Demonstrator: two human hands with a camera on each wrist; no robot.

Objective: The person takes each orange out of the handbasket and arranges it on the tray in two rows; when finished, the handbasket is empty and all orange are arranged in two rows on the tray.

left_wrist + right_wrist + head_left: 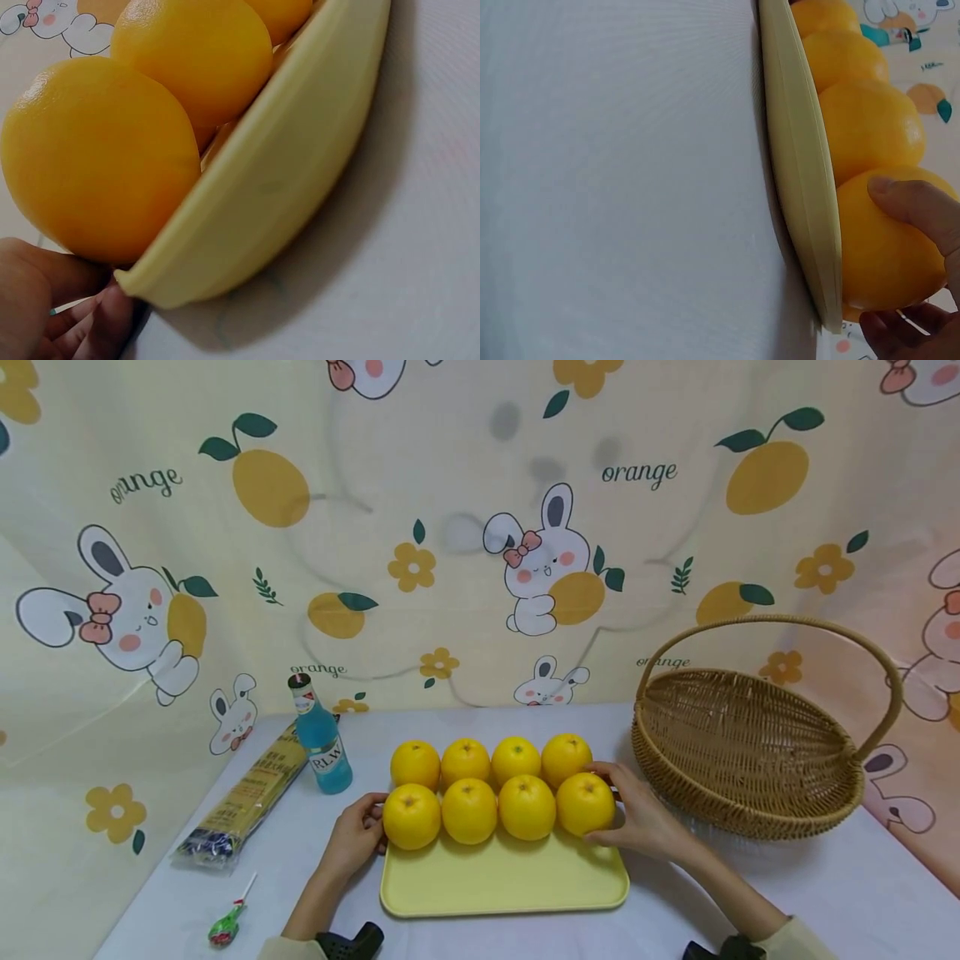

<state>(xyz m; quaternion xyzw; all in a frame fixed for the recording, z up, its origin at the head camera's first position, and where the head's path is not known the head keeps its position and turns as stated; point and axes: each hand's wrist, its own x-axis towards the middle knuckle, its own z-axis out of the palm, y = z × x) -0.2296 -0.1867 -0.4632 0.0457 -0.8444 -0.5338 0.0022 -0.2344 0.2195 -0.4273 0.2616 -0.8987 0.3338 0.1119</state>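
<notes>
Several oranges [469,811] stand in two rows on a pale yellow tray [502,883] in the head view. At the tray's left edge, my left hand [352,837] has its thumb and curled fingers at the rim, beside the front-left orange [412,817]. The left wrist view shows that hand [52,300] pinching the tray's corner right under this orange. My right hand [637,814] grips the front-right orange [586,804]. In the right wrist view its thumb [911,202] lies across the orange, and the other fingers curl round the far side.
A wicker basket [750,810] with a tall handle stands at the right. At the left are a bottle of blue drink [327,752], a long gold package [247,793] in clear plastic, and a green-wrapped lollipop [225,927]. A printed cloth [450,460] hangs behind the table.
</notes>
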